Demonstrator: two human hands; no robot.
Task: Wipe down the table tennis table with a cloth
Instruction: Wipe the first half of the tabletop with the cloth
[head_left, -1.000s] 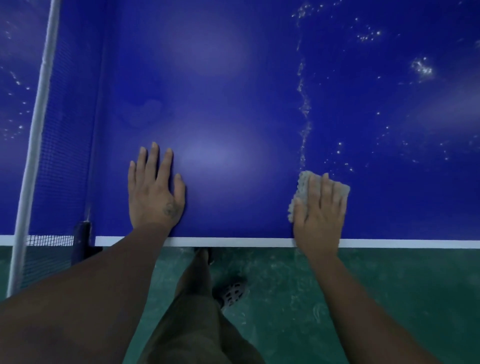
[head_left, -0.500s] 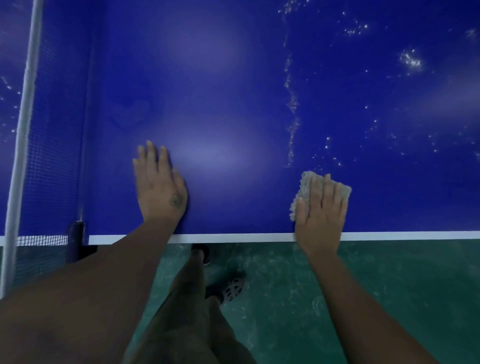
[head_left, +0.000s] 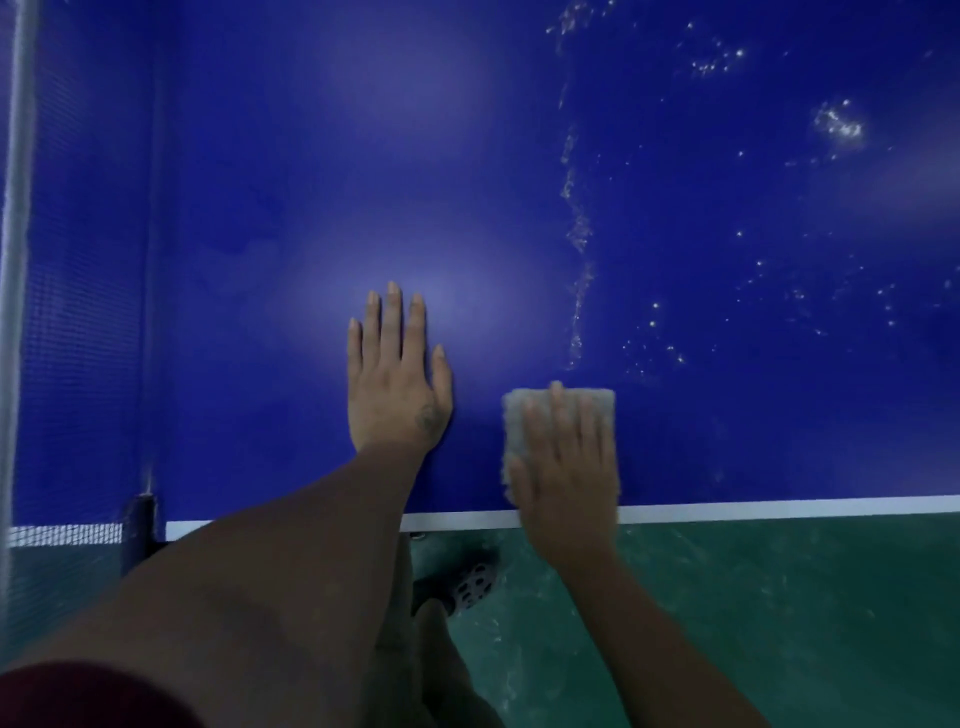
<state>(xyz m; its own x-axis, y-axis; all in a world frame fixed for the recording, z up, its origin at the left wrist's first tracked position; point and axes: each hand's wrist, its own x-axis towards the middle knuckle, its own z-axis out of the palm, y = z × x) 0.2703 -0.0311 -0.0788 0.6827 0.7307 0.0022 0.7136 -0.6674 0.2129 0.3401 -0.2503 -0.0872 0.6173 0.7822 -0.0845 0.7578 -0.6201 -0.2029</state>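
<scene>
Blue tabletop (head_left: 519, 156) fills the head view, its white edge line running along the near side. Left hand (head_left: 395, 384) lies flat and open on the surface, fingers spread toward 12 o'clock, holding nothing. Just beside it at 3 o'clock, right hand (head_left: 563, 462) presses flat on a pale folded cloth (head_left: 524, 415) by the near edge. Water droplets (head_left: 576, 234) glisten toward 1 o'clock, and the net (head_left: 72, 312) stands at 9 o'clock
</scene>
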